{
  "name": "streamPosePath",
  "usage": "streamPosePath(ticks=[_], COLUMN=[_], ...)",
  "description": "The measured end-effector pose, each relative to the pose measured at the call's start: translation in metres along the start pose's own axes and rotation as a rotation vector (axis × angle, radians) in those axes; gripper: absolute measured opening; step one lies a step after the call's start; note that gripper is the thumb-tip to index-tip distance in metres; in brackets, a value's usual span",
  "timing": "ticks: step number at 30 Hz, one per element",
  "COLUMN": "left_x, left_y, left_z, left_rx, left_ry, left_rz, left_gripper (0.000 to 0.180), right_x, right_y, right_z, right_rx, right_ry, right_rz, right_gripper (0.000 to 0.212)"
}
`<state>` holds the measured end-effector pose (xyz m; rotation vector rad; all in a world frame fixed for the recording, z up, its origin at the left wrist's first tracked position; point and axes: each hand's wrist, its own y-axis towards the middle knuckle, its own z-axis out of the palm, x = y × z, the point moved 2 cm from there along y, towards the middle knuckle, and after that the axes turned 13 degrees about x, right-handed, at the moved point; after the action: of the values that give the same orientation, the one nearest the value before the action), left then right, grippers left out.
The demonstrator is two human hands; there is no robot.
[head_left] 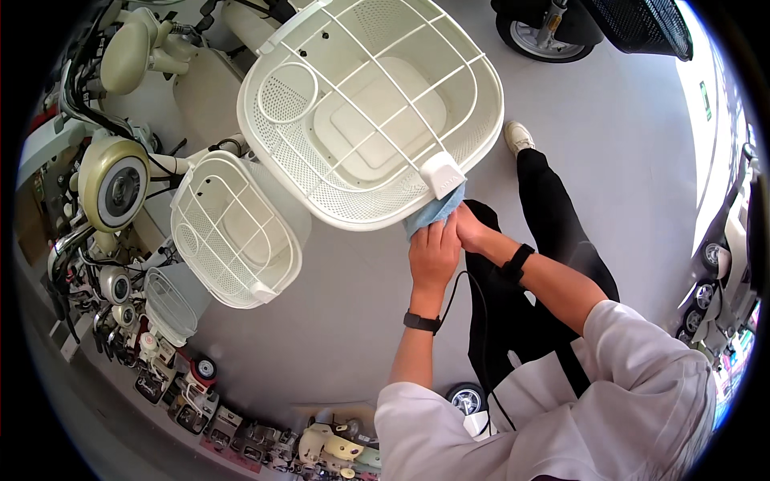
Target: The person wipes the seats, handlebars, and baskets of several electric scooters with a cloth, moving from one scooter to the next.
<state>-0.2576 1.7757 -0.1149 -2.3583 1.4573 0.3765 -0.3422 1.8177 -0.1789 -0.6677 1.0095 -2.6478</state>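
Observation:
A large cream basket with perforated walls and a wire-grid lid fills the upper middle. A white latch sits on the near edge of its lid. Just below that latch, a light blue cloth is bunched against the outside of the rim. My left hand presses the cloth with its fingers bent over it. Close against it on the right, my right hand also grips the cloth; its fingertips are partly hidden. Both wrists wear dark bands.
A second cream basket hangs at left, with another pale basket beyond it. Scooters with round headlights line the left side. A black basket and a wheel stand at the upper right. Grey floor lies below.

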Motion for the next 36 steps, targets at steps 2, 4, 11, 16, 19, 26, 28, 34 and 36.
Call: streamPosePath(ticks=[2, 4, 11, 16, 19, 26, 28, 34, 36], left_x=[0.017, 0.029, 0.04, 0.063, 0.062, 0.092, 0.115, 0.198, 0.202], left_y=[-0.027, -0.049, -0.036, -0.044, -0.02, 0.05, 0.071, 0.114, 0.114], left_z=[0.002, 0.008, -0.029, 0.011, 0.014, -0.001, -0.001, -0.051, -0.06], left_rx=[-0.157, -0.274, -1.023, -0.891, -0.919, -0.955, -1.026, -0.952, -0.938], left_ry=[-0.06, -0.164, -1.443, -0.843, -1.023, -1.063, -1.143, -1.289, -1.432], left_rz=[-0.069, -0.187, -0.575, -0.596, -0.574, -0.48, -0.434, -0.324, -0.244], left_gripper=[0.038, 0.04, 0.054, 0.049, 0.047, 0.043, 0.042, 0.032, 0.032], right_x=[0.001, 0.002, 0.04, 0.035, 0.032, 0.074, 0.089, 0.132, 0.142], right_y=[0.001, 0.006, -0.033, -0.038, -0.021, 0.026, 0.041, 0.105, 0.112], right_z=[0.023, 0.044, 0.144, 0.206, 0.207, 0.213, 0.233, 0.281, 0.294], right_rx=[0.066, 0.127, 0.143, 0.463, 0.466, 0.591, 0.607, 0.329, 0.303], right_ry=[-0.173, -0.438, -1.5, -2.254, -2.564, -3.167, -3.186, -3.066, -3.007], right_rz=[0.038, -0.13, -0.315, -0.804, -0.745, -0.45, -0.467, -0.431, -0.22], right_gripper=[0.033, 0.04, 0.055, 0.053, 0.045, 0.046, 0.045, 0.048, 0.054])
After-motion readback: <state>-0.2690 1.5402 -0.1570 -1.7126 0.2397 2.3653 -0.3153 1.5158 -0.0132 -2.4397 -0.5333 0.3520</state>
